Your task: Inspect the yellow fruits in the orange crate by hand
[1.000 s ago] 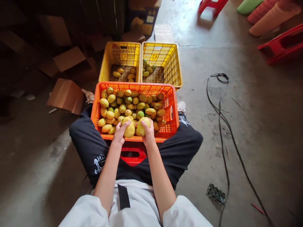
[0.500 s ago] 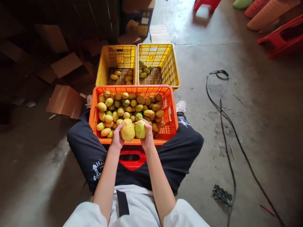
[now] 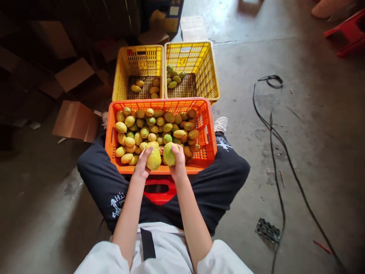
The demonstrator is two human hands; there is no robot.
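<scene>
My left hand (image 3: 143, 163) is closed around a yellow oval fruit (image 3: 154, 159). My right hand (image 3: 178, 161) grips a greener, rounded fruit (image 3: 169, 153) beside it. Both fruits are held close together, just apart, over the near side of an orange plastic crate (image 3: 159, 171). Inside that crate lie many similar yellow, green and brownish oval fruits (image 3: 144, 132). The exact kind of fruit I cannot tell. Some fingers are hidden behind the fruits.
Behind the orange crate stand two yellow crates, the left one (image 3: 119, 76) with several yellowish fruits, the right one (image 3: 209, 68) with several green ones. A red plastic stool (image 3: 159, 198) shows between my legs. Cardboard boxes (image 3: 75, 121) lie left; a black cable (image 3: 281, 140) runs along the floor right.
Both fruits have turned slightly in my hands, which stay in nearly the same place. My view has tilted a little, so the crates and floor items appear shifted.
</scene>
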